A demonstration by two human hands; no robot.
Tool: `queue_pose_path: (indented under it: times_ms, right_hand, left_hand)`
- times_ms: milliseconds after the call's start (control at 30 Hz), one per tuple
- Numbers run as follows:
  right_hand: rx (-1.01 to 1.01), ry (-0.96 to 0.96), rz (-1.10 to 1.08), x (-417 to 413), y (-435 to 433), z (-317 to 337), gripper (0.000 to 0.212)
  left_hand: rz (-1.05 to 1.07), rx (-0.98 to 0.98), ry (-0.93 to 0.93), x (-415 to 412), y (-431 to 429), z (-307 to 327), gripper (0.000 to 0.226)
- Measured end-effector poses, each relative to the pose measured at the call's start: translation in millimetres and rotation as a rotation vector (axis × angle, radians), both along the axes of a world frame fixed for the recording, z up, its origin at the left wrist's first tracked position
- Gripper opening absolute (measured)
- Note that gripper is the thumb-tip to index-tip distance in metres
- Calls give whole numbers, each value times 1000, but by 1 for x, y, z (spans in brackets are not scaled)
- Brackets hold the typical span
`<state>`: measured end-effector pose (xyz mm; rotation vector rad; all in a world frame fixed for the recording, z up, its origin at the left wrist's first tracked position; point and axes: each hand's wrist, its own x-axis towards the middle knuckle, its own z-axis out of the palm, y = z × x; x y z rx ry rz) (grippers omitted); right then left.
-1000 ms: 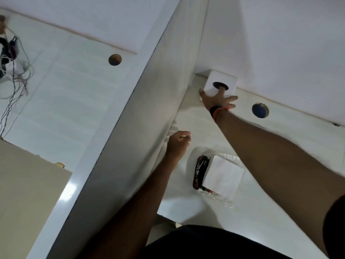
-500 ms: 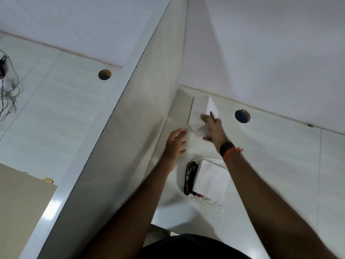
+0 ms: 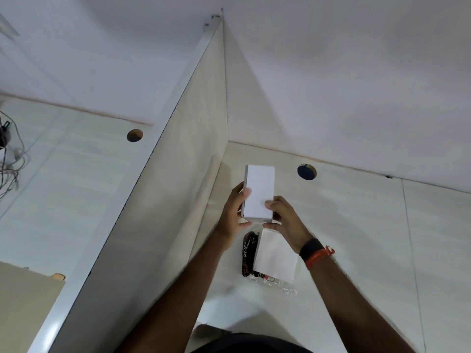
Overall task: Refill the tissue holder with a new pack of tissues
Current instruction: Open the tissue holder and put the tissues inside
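your left hand (image 3: 233,212) and right hand (image 3: 283,220) both grip white tissue holder (image 3: 258,193), fingers wrapped on its 2 sides, holder lifted above desk (image 3: 356,225) near divider panel (image 3: 163,200). new tissue pack (image 3: 276,256) in clear wrap lies on desk just below your hands.

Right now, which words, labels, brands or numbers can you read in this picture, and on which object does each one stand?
No text can be read.
White tissue holder, held in both hands: the visible faces are blank.
Tissue pack on the desk: blank white.
Black pouch beside it: a red and white pattern, too blurred to read as letters.
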<state>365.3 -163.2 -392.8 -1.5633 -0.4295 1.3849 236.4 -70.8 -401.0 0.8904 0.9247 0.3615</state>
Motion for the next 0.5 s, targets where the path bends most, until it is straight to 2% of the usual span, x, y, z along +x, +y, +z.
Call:
queue_pose_path:
  times_ms: [133, 267, 433, 500]
  right_hand:
    - [1, -33, -74, -9, -1, 8, 77]
    - [-20, -89, -182, -9, 8, 19, 61]
    - [-10, -76, -175, -3, 6, 18, 74]
    - [4, -72, -173, -3, 5, 17, 69]
  left_hand:
    - [18, 9, -39, 5, -8, 7, 41]
    - [23, 61, -37, 1, -13, 7, 37]
    - [13, 93, -8, -6, -8, 6, 51]
    - [17, 122, -1, -8, -6, 5, 56]
